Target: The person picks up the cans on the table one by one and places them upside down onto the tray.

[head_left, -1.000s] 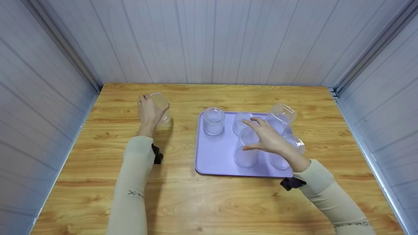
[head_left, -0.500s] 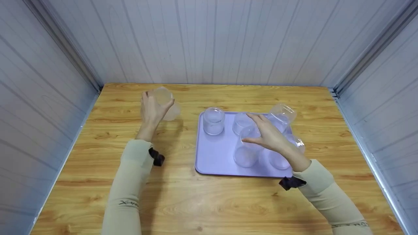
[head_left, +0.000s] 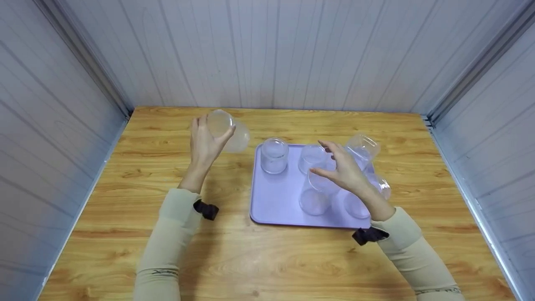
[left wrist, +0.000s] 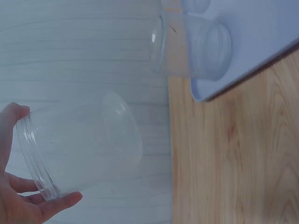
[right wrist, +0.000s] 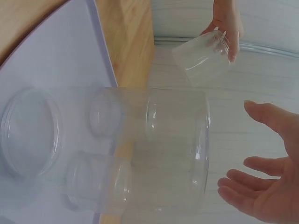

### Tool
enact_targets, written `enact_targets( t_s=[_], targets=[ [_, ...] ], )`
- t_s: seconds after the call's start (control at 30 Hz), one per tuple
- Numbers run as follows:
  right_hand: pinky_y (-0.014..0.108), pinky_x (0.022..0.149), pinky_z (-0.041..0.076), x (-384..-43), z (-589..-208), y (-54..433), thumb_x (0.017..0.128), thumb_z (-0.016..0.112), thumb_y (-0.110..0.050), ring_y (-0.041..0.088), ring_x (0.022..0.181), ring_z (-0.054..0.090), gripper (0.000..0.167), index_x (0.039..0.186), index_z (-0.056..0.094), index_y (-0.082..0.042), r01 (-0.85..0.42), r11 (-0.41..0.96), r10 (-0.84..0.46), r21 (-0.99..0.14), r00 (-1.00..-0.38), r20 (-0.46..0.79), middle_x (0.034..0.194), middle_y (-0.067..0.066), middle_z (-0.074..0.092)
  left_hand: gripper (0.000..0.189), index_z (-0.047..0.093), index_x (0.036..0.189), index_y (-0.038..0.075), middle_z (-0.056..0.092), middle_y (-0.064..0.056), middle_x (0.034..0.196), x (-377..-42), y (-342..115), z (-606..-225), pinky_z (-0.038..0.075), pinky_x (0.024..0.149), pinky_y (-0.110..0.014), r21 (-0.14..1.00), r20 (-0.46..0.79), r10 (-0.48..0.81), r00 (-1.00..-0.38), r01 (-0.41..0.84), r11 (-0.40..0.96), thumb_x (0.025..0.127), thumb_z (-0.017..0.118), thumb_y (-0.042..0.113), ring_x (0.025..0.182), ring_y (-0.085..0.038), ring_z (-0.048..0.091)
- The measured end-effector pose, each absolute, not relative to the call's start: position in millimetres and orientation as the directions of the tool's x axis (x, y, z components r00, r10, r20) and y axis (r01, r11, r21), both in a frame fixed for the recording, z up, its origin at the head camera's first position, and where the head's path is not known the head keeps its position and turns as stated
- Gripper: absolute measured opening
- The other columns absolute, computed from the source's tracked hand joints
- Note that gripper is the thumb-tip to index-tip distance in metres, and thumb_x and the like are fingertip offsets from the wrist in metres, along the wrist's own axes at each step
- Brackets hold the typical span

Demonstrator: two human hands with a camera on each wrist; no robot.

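Note:
My left hand [head_left: 205,144] grips a clear plastic jar [head_left: 239,138] by its ridged end, thumb on one side and fingers on the other. That jar is tilted and raised above the table, left of the lilac tray [head_left: 271,209]. Over the tray my right hand [head_left: 349,171] has its fingers spread, holding nothing. The nearest thing to it is a larger clear jar [head_left: 314,202], standing on the tray; in the right wrist view a gap shows between fingertips and this jar [right wrist: 177,154]. Another jar [head_left: 274,155] stands at the tray's back left corner.
More clear jars share the tray: one at the back middle [head_left: 311,158], one at the back right [head_left: 363,149] and one at the front right [head_left: 356,207], partly behind the right arm. The wooden table [head_left: 259,259] meets pale panel walls [head_left: 288,54] at the back and sides.
My left hand has lifted the jar and carried it to the right, toward the tray, tilting it. My right hand has shifted slightly, its fingers still spread; the jars on the tray stay put.

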State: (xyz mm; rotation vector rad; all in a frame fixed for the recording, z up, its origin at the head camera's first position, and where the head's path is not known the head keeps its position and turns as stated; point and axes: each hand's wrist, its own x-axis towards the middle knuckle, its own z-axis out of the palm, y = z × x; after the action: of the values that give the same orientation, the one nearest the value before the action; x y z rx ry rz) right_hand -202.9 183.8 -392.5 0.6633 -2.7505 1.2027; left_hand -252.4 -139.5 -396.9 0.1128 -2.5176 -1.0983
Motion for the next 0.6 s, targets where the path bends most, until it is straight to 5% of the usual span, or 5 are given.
enact_targets(
  t_s=[0.27,0.6],
  targets=[
    [0.041,0.087,0.042,-206,-396,181,0.072,0.074,-0.016,0.028,0.107,0.047,0.065,0.127,0.043,0.000,-0.397,0.484,-0.261,-0.780,-0.916,0.304,0.124,0.016,0.047,0.078,0.042,0.126,-0.003,0.044,-0.015,0.115,-242,-125,-391,0.042,0.084,-0.036,0.769,0.349,-0.230,-0.909,0.137,0.624,0.072,0.064,0.050,0.101,-0.027,0.046],
    [0.044,0.091,0.038,-191,-366,166,0.076,0.067,0.000,0.035,0.111,0.043,0.062,0.127,0.035,0.011,-0.300,0.318,-0.212,-0.899,-0.947,0.241,0.124,0.025,0.040,0.074,0.044,0.125,-0.003,0.047,-0.013,0.112,-230,-108,-387,0.042,0.075,-0.033,0.812,0.399,-0.223,-0.890,0.229,0.537,0.074,0.064,0.047,0.094,-0.024,0.046]
  ],
)
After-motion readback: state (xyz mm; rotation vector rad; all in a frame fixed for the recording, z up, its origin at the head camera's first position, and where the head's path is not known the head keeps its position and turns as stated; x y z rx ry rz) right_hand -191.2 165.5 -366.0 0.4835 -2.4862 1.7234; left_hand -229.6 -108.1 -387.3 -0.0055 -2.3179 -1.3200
